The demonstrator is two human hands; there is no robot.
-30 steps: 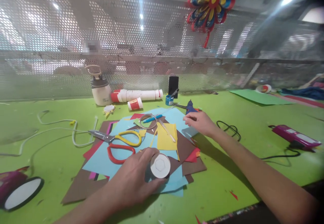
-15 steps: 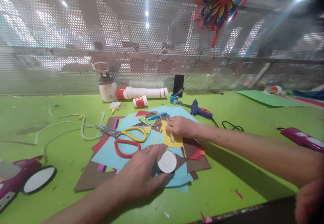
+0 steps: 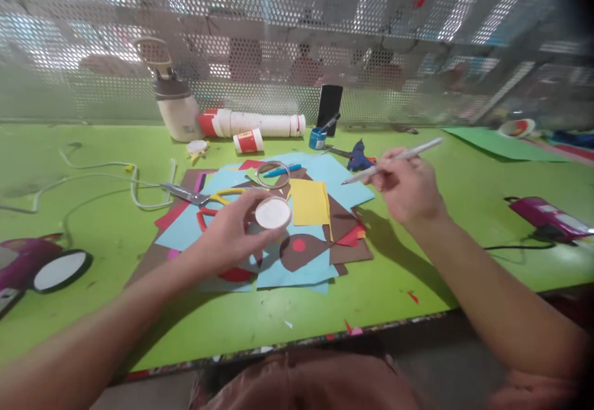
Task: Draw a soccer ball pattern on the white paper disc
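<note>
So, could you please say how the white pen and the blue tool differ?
The white pen is held in the right hand, while the blue tool lies on the pile of coloured sheets. The white pen is pale; the blue tool is vivid blue. The white pen looks longer here than the blue tool. Both are slim and straight.

The left hand (image 3: 241,230) holds a small round white object (image 3: 273,213) over a spread of colored paper (image 3: 310,203). The right hand (image 3: 411,187) grips a pale pen (image 3: 408,153), its tip pointing down to the left. Scissors (image 3: 200,199) lie partly behind the left hand. Farther back on the green table (image 3: 390,298) are a blue jar (image 3: 317,140), a glue gun (image 3: 359,156) and a tipped cup (image 3: 248,142).
</note>
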